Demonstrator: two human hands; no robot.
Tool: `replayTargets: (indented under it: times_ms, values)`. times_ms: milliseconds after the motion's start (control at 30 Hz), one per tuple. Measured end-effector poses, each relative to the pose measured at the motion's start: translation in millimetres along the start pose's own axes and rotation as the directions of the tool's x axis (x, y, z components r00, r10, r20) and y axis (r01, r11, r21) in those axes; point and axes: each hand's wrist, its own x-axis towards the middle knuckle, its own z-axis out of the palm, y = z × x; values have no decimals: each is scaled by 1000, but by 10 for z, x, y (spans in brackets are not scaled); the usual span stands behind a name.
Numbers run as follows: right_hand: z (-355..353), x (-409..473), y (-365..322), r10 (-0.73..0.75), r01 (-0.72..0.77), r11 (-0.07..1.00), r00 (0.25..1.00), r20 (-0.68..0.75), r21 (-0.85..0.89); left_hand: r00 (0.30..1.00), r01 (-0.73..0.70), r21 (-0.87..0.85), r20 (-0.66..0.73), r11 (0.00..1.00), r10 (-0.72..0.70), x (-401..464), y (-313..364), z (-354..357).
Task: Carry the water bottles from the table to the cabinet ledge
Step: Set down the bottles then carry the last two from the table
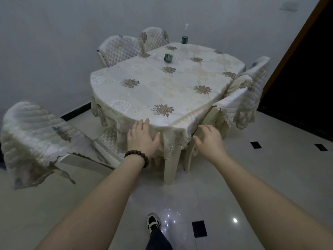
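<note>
Right now both hands are reaching out empty, the left hand (142, 137) and the right hand (210, 139) each with its grip spread, over the near edge of the cloth-covered worktop (126, 98). The clear plastic water bottle with a green label (168, 57) is lying on its side toward the far edge, and the upright clear green-labelled bottle (185, 37) is standing at the far corner. Both are sitting well apart from the hands, so a long lean is probably risking a roll off the edge, a tip-over, or a snagged, dragging cloth.

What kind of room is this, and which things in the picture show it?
Probably a home dining room. A table with a floral embroidered cloth stands near a plain wall, quilted-covered chairs are set around it, and two water bottles with green labels sit on top. The floor is glossy tile.
</note>
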Motion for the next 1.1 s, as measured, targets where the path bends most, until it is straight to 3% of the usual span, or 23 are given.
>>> replayTargets:
  times_ms: [400,667,1100]
  values:
    - [162,2180,-300,13,-13,1000,1000,-8,-20,998,-61,6,34,998,61,2274,97,105]
    - [130,2990,-63,78,-78,997,997,-17,-11,994,-83,8,70,997,82,3116,325,314]
    - [111,5018,431,7,-9,999,999,38,46,999,14,33,44,999,-15,4810,862,800]
